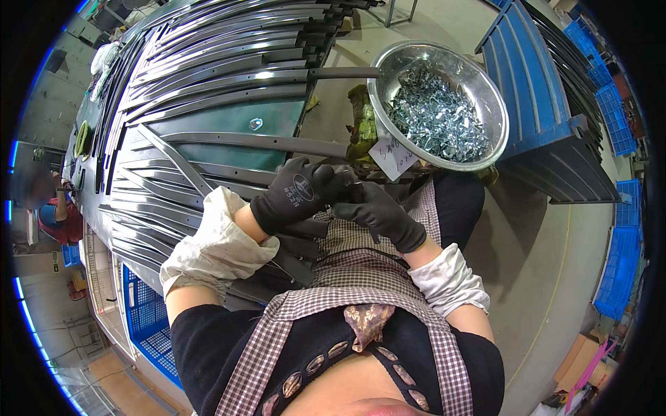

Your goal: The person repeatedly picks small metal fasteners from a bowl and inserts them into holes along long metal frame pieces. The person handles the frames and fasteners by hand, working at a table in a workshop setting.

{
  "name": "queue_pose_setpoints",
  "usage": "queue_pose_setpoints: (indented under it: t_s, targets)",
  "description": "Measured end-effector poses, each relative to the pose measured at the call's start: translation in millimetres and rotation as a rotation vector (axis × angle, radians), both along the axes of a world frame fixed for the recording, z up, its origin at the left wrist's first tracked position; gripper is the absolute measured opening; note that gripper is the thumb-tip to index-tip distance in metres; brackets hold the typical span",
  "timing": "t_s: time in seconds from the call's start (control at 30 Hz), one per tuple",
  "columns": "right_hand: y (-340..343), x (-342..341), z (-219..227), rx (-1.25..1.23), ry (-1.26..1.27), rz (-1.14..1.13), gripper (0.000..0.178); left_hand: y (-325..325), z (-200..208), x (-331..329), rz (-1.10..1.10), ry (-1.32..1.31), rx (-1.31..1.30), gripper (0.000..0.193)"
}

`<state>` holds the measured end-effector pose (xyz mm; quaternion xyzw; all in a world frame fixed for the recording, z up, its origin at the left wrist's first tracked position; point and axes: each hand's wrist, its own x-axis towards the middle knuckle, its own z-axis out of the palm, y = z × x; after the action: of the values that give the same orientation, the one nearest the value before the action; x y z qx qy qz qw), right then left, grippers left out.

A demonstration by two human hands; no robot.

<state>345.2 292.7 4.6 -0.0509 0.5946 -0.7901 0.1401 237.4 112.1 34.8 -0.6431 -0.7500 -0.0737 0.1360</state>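
The left hand (300, 191), in a black glove, curls its fingers around the near end of a long dark metal strip (257, 142), while the gloved right hand (378, 211) pinches a small part against the same end; what that part is cannot be told. Just beyond, to the right, a steel bowl (485, 90) holds a heap of shiny metal clips (437, 114). Farther left, dark strips (208, 62) lie fanned across a green table (229, 121).

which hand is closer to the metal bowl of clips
Right. The right hand sits just below the steel bowl; the left hand is farther off, to its lower left.
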Motion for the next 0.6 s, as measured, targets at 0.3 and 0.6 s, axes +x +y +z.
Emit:
queue_pose_setpoints:
  t_s: [0.3, 0.6]
  targets:
    - [-8.7, 1.0, -4.4, -0.178, -0.073, -0.058, 0.030, 0.6, 2.7, -2.8, 0.004, -0.068, 0.049, 0.046]
    - [18.4, 3.2, -11.4, -0.082, -0.036, -0.082, 0.040, -10.4, -6.9, -13.1, -0.102, -0.051, -0.012, 0.047]
